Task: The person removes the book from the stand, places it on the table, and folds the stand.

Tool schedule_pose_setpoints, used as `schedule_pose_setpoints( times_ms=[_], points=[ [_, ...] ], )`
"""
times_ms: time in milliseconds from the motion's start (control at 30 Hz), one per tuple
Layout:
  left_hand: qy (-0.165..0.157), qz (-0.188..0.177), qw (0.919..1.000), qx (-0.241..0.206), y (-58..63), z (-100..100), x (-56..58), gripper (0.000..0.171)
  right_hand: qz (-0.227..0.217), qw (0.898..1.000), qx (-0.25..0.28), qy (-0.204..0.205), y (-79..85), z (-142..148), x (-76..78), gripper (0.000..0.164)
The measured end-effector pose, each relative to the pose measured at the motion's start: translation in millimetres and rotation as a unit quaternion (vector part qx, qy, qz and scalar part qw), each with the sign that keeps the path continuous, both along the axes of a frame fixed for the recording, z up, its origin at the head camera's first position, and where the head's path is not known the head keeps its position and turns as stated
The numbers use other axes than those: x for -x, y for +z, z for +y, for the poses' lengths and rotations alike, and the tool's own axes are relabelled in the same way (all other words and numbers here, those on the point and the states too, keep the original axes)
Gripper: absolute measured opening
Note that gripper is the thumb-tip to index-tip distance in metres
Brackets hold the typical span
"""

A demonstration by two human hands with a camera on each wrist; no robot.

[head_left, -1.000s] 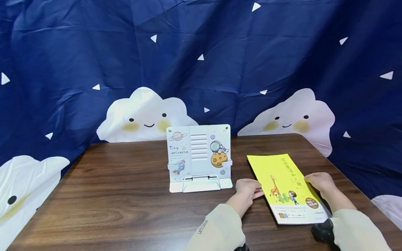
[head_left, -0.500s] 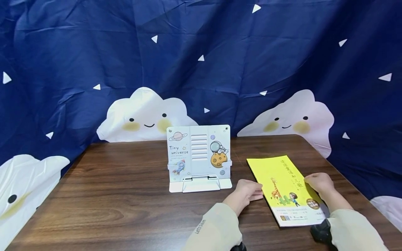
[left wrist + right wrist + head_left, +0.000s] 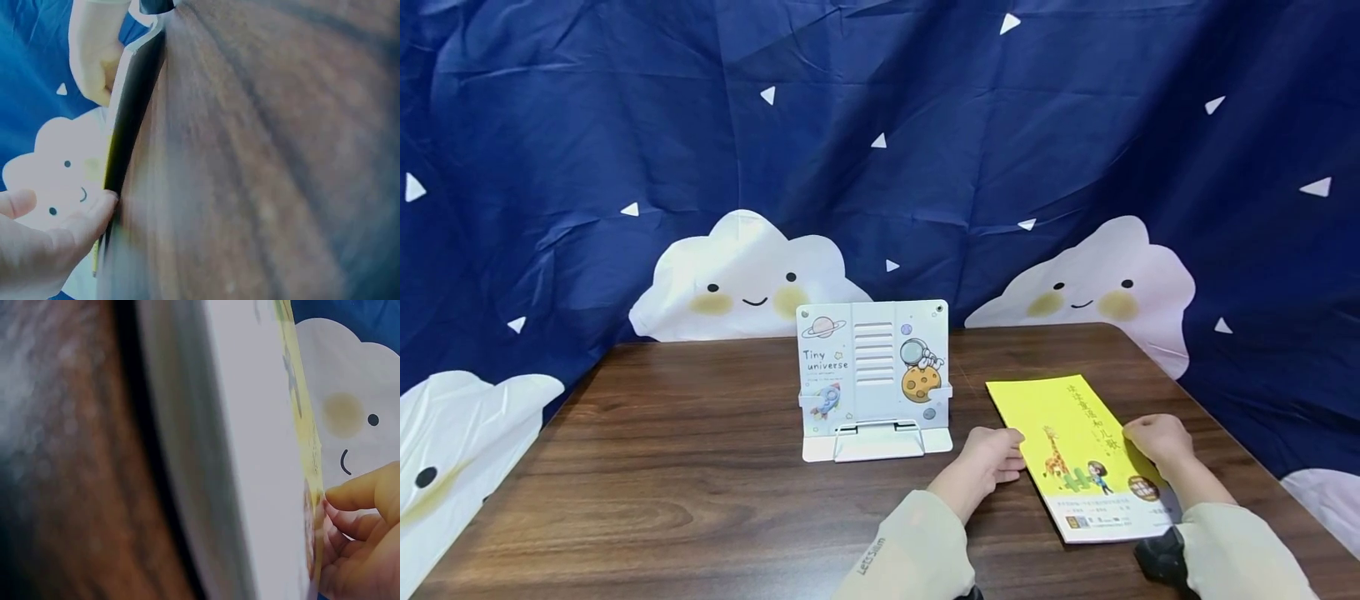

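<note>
A yellow book [image 3: 1060,450] with a giraffe and a child on its cover and a white band at its near end lies face up at the right. My left hand [image 3: 983,463] is at its left side; in the left wrist view one fingertip [image 3: 107,199] touches the book's long edge while another digit stands apart from it. On the opposite side my right hand [image 3: 1163,442] pinches the right edge. The right wrist view shows thumb and forefinger [image 3: 350,494] meeting at that edge, the other fingers curled beneath.
A white "Tiny universe" book stand [image 3: 874,400] stands upright left of the book, with a wire rest at its foot. The brown wooden table [image 3: 685,500] reaches back to a blue curtain [image 3: 880,192] printed with clouds and white triangles.
The book and both hands have come slightly nearer and a touch to the left. The hands stay on the same two sides of the book; the stand has not moved.
</note>
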State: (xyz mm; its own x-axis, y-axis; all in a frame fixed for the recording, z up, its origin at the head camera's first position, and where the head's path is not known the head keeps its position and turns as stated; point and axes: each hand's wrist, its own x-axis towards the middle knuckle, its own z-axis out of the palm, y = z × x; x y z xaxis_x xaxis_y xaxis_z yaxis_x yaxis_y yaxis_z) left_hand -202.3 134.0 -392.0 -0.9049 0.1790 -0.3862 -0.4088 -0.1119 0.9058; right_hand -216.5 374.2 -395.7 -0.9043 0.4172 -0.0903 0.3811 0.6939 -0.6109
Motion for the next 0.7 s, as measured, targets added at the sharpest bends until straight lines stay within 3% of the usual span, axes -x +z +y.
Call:
schedule_pose_setpoints(
  times_ms=[233, 500, 700],
  points=[
    [-0.009, 0.001, 0.9999, 0.008, 1.1, -7, 0.6, 0.031, -0.005, 1.0, -0.014, 0.011, 5.1, 3, -4.7, 0.036],
    [-0.009, -0.008, 0.9999, -0.002, -3.5, -17, 7.7, 0.028, 0.011, 0.997, 0.073, 0.028, 9.2, 21, -1.5, 0.055],
    [-0.024, -0.001, 0.9997, -0.008, -0.5, -26, 11.9, 0.023, 0.023, 0.995, 0.088, 0.046, -28.8, 68, 30.0, 0.075]
  ],
)
